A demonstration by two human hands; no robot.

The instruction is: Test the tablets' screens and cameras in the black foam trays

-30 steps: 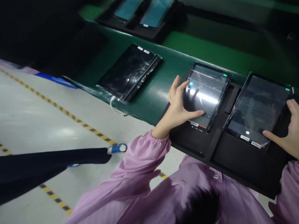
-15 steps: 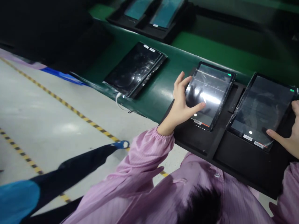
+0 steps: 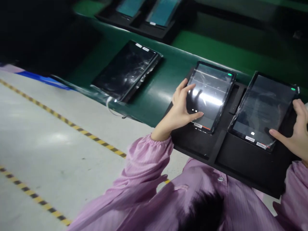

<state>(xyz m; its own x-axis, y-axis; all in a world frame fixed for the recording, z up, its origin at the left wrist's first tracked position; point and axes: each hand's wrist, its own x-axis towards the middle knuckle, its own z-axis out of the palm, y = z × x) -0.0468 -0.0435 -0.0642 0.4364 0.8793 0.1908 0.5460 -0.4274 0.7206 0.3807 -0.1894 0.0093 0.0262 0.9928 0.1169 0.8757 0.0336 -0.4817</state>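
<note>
Two tablets with lit screens rest in the compartments of a black tray (image 3: pixel 247 173). My left hand (image 3: pixel 180 107) is at the left tablet (image 3: pixel 211 88), its fingers spread along the left edge and the thumb over the lower screen. Small white icons and a green mark glow on that screen. Beside the right tablet (image 3: pixel 264 106) is my right hand (image 3: pixel 292 133), open, with its thumb at the lower right corner and fingers near the right edge. Whether either thumb presses the glass I cannot tell. White label stickers sit on both lower edges.
Farther left on the green bench (image 3: pixel 154 96) lies a dark tablet (image 3: pixel 125 69) in clear film, apparently stacked, with a white cable (image 3: pixel 110 107) at its near end. Another black tray (image 3: pixel 134 24) with blue-screened tablets stands behind. Striped tape (image 3: pixel 64 118) marks the floor.
My left hand has shifted slightly down the left tablet, and extra white icons now show on its screen. The view has swung a little; the passing person's leg is gone from the left.
</note>
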